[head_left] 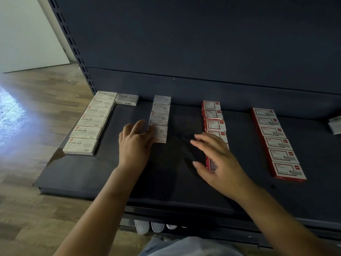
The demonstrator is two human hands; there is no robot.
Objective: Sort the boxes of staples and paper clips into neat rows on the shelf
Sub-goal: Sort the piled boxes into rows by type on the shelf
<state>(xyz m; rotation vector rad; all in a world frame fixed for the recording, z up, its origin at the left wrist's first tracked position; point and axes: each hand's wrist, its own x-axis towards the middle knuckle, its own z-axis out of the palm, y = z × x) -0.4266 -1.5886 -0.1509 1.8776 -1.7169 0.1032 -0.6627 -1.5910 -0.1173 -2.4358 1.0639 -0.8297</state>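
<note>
A shop or stockroom, dark metal retail shelf with slotted upright and flat back panel, rows of white staples boxes and red boxes like stationery stock, wood-look floor

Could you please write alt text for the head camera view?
Two bare hands reach over a dark shelf: the left hand touches a column of paper clip boxes, the right hand the inner red boxes. White staples boxes sit far left.
</note>
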